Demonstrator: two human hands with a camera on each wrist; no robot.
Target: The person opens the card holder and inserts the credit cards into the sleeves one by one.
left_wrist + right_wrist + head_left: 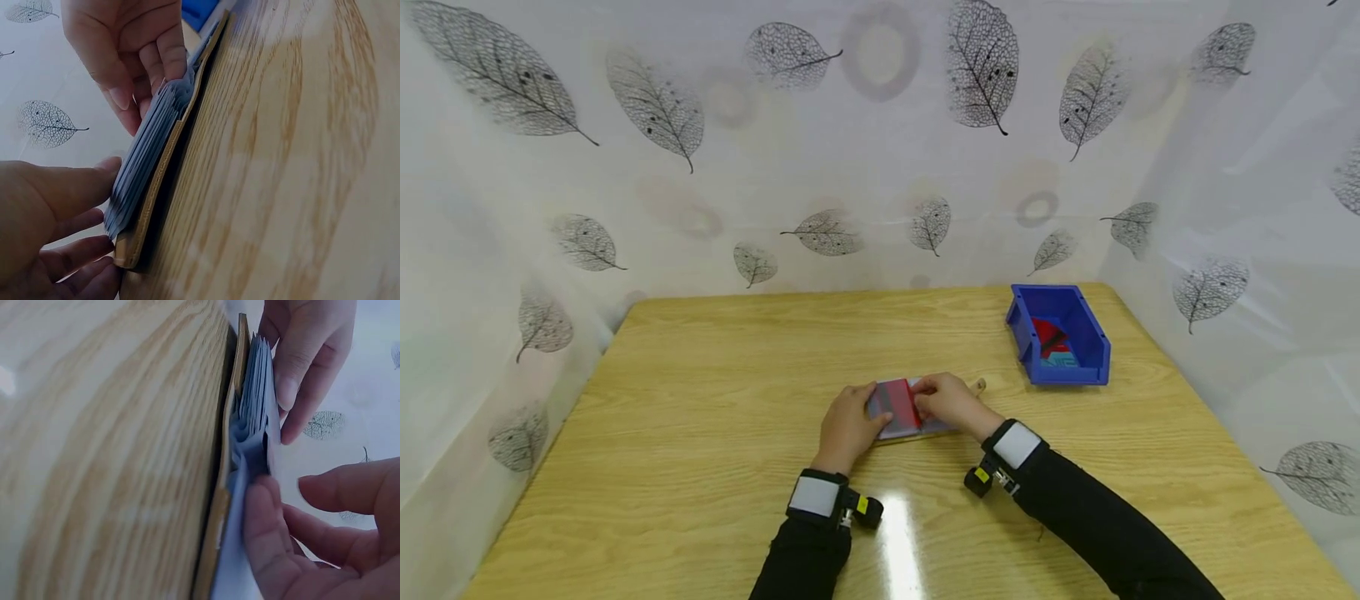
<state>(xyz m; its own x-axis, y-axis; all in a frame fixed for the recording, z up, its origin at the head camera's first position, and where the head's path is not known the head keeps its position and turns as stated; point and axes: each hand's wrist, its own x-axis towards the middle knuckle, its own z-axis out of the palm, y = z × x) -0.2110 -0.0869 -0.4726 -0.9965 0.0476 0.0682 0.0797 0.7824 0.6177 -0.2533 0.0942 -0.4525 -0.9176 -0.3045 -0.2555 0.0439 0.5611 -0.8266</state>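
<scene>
A card holder with a brown cover (147,234) lies spread on the table, its stack of clear plastic sleeves (140,172) on the left side. Through the top sleeve shows a red card (904,398) with a grey band. My left hand (844,429) grips the outer left end of the holder, thumb on the top sleeve and fingers at the edge. At the card's right side, near the fold, is my right hand (951,402). Its fingertips (262,494) touch the sleeves there, while the thumb stands apart from them.
A blue bin (1060,337) stands at the back right of the wooden table (722,383), with red and teal cards (1058,350) inside. A pale curtain with leaf prints (880,167) hangs behind and along the sides.
</scene>
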